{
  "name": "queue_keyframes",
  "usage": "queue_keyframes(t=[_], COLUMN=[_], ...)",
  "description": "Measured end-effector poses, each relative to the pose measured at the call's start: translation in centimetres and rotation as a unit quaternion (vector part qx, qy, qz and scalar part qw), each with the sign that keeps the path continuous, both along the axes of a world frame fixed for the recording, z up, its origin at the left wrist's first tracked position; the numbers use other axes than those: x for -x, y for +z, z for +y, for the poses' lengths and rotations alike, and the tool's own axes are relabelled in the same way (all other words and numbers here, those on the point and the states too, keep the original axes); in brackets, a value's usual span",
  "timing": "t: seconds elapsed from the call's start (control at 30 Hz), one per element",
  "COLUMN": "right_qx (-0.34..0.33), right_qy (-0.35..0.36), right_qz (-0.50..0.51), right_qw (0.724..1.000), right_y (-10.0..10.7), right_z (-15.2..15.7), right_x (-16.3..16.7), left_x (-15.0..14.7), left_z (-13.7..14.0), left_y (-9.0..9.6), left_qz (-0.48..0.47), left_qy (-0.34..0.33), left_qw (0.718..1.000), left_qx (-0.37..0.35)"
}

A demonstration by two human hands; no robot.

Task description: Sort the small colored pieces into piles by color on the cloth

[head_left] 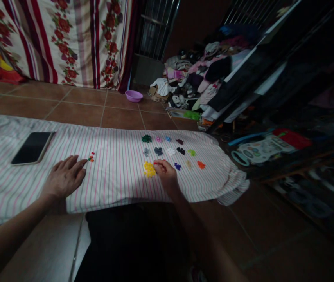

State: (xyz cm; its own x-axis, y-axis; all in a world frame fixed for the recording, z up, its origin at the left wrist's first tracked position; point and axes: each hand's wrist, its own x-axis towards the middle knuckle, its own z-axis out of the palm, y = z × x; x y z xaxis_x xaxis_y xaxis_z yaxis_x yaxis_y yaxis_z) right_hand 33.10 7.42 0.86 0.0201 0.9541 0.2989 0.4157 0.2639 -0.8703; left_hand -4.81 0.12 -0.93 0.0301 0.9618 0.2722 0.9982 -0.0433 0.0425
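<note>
My left hand (64, 176) lies palm down with fingers stretched out on the striped cloth (120, 188). Just past its fingertips is a small cluster of red, orange and green pieces (91, 158). My right hand (167, 174) is closed, fingertips pinched together beside a pile of yellow pieces (149, 169). A bit of red (155, 163) shows at those fingertips; whether it is held or lies below is unclear. Around this hand are small piles: purple (177, 166), beige (188, 164), orange (201, 165), white (171, 151), black (180, 150) and dark grey (158, 151).
Farther back lie dark green (146, 138), pink (158, 139), blue (167, 138) and maroon (179, 141) piles. A phone (32, 148) rests on the left of the cloth. On the tiled floor stand a purple basin (133, 96) and a heap of clothes (202, 74).
</note>
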Motion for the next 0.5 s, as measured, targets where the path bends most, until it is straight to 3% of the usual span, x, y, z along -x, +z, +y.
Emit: queue_keyframes(t=[0.1,0.23,0.5], right_qx=[-0.050,-0.059,-0.070], right_qy=[-0.067,-0.115,-0.107], right_qz=[-0.045,-0.094,-0.138], right_qw=[0.995,0.987,0.982], right_y=[0.0,-0.7,-2.1], right_z=[0.3,0.6,1.5], right_x=[-2.4,-4.7,-5.4], left_x=[-0.1,-0.4,0.2], left_z=[0.0,-0.1,0.1], left_y=[0.1,0.3,-0.1], left_qz=[-0.004,-0.026,-0.042], left_qy=[0.004,0.007,-0.012], left_qw=[1.000,1.000,0.999], left_qx=[-0.004,-0.003,-0.012])
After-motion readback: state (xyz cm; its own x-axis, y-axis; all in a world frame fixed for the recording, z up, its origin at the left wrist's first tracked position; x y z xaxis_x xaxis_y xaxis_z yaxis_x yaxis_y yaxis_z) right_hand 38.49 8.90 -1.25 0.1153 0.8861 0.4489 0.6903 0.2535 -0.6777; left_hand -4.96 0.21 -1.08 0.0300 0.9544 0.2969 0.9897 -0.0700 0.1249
